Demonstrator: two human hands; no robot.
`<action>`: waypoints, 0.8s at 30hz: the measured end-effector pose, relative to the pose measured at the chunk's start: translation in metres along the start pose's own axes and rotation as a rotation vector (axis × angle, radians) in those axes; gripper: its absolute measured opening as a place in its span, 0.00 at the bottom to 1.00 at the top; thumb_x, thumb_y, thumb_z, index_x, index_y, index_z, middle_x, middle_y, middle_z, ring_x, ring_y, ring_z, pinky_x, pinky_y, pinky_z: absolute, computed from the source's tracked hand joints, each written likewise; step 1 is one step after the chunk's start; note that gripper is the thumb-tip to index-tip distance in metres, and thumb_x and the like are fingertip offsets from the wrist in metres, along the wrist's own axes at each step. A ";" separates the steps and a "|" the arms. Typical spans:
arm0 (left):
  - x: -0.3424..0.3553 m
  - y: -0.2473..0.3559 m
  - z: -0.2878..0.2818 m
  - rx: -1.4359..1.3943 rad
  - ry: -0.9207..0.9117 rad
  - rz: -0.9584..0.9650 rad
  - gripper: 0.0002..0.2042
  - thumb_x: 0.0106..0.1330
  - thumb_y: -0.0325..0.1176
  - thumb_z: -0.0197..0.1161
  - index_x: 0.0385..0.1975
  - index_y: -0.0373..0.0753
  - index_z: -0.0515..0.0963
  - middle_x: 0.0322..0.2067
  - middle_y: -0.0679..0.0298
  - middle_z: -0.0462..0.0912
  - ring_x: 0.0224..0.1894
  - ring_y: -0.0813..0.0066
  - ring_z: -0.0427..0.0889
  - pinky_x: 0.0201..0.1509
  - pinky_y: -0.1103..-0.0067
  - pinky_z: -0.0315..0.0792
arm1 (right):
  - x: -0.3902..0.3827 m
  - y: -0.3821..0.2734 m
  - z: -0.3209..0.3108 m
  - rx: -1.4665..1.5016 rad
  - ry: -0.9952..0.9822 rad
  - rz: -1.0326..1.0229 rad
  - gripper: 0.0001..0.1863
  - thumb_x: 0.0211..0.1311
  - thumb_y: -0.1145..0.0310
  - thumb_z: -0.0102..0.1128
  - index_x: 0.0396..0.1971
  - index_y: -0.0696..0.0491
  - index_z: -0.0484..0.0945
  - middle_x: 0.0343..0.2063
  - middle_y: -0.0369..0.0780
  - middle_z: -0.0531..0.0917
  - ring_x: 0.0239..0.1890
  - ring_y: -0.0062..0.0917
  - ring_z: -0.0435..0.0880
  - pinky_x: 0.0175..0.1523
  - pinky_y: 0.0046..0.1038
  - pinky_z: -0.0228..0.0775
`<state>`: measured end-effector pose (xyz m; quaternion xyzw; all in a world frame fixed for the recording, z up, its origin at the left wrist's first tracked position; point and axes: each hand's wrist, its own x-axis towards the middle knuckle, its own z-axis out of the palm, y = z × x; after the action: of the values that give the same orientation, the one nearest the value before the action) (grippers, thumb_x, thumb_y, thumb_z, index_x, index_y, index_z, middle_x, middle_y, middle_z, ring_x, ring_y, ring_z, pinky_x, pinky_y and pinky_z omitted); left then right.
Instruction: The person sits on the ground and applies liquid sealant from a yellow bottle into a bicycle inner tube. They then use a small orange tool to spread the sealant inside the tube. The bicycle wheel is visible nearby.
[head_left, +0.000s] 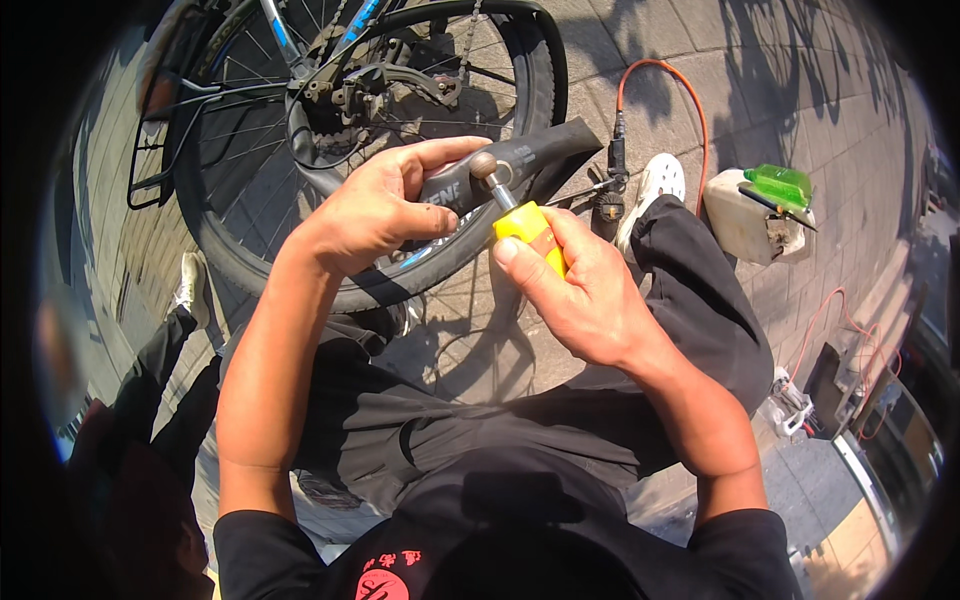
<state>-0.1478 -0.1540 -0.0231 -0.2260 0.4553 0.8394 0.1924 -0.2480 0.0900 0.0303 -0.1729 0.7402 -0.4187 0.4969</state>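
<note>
My left hand [375, 205] holds a flattened black bicycle inner tube [545, 152], its thumb below and its fingers behind the rubber. The tube's far end sticks out to the right. My right hand [590, 290] is closed round the yellow handle of a tool [522, 225] with a metal shaft and a brownish ball-shaped head. That head rests against or just over the tube's upper face, close to a faint round mark; I cannot tell whether they touch. Behind my hands is a bicycle wheel [540, 85] with its chain and rear derailleur.
An orange hose [703, 105] runs to a black fitting [617, 160] beside my shoe. Right of it stands a cut-open whitish container [733, 222] with a green bottle [778, 183]. Another person's shoe [192, 285] is at the left. Tools [790, 405] lie at the lower right.
</note>
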 end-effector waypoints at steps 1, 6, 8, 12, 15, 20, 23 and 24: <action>0.000 0.001 0.001 0.001 0.001 -0.006 0.43 0.58 0.19 0.76 0.78 0.29 0.69 0.66 0.61 0.82 0.61 0.79 0.83 0.60 0.80 0.82 | 0.001 0.000 -0.001 -0.004 0.007 -0.009 0.23 0.81 0.55 0.68 0.61 0.59 0.79 0.39 0.34 0.83 0.41 0.16 0.79 0.48 0.25 0.75; 0.003 -0.004 -0.002 0.025 0.003 0.012 0.43 0.58 0.20 0.77 0.78 0.29 0.69 0.65 0.61 0.83 0.60 0.79 0.83 0.60 0.81 0.82 | -0.002 -0.001 -0.002 -0.053 -0.028 0.046 0.26 0.80 0.51 0.67 0.61 0.59 0.79 0.40 0.41 0.86 0.43 0.26 0.84 0.51 0.32 0.78; 0.003 -0.004 -0.003 0.025 0.003 0.008 0.43 0.58 0.20 0.77 0.78 0.29 0.69 0.65 0.61 0.83 0.60 0.80 0.83 0.59 0.82 0.82 | -0.004 -0.003 -0.003 -0.054 -0.030 0.062 0.24 0.81 0.54 0.68 0.61 0.59 0.80 0.39 0.36 0.84 0.42 0.18 0.80 0.50 0.27 0.76; 0.000 0.000 0.001 -0.003 0.009 -0.009 0.44 0.58 0.21 0.78 0.79 0.29 0.68 0.64 0.60 0.84 0.59 0.81 0.84 0.57 0.83 0.82 | -0.011 -0.003 -0.009 -0.071 -0.075 0.068 0.23 0.80 0.54 0.68 0.60 0.58 0.80 0.39 0.36 0.84 0.42 0.19 0.80 0.50 0.28 0.76; 0.000 0.001 -0.001 -0.006 -0.004 -0.018 0.44 0.58 0.21 0.78 0.79 0.29 0.68 0.63 0.60 0.84 0.58 0.82 0.84 0.57 0.83 0.82 | -0.014 -0.001 -0.009 -0.060 -0.091 0.066 0.23 0.80 0.54 0.68 0.59 0.58 0.81 0.39 0.36 0.84 0.41 0.19 0.80 0.50 0.28 0.76; 0.001 0.001 0.001 0.019 -0.015 -0.008 0.42 0.60 0.17 0.73 0.79 0.29 0.68 0.63 0.60 0.84 0.58 0.80 0.85 0.59 0.83 0.83 | -0.009 -0.005 -0.008 -0.034 -0.054 0.059 0.22 0.80 0.55 0.68 0.58 0.58 0.81 0.38 0.37 0.83 0.41 0.19 0.80 0.49 0.28 0.76; 0.002 -0.002 0.000 0.033 -0.013 0.025 0.39 0.64 0.11 0.64 0.80 0.30 0.67 0.61 0.60 0.86 0.54 0.80 0.88 0.57 0.83 0.84 | -0.002 -0.007 -0.005 -0.023 -0.053 0.062 0.22 0.80 0.55 0.68 0.58 0.58 0.81 0.38 0.37 0.83 0.41 0.19 0.80 0.49 0.29 0.76; 0.001 -0.002 0.001 0.027 -0.007 0.027 0.39 0.63 0.11 0.64 0.80 0.30 0.67 0.61 0.61 0.86 0.53 0.80 0.88 0.56 0.83 0.84 | 0.000 -0.010 -0.005 -0.042 -0.062 0.076 0.22 0.80 0.55 0.68 0.58 0.58 0.80 0.39 0.37 0.83 0.41 0.20 0.80 0.49 0.29 0.76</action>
<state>-0.1482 -0.1519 -0.0246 -0.2145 0.4689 0.8365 0.1857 -0.2542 0.0864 0.0391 -0.1680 0.7392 -0.3785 0.5311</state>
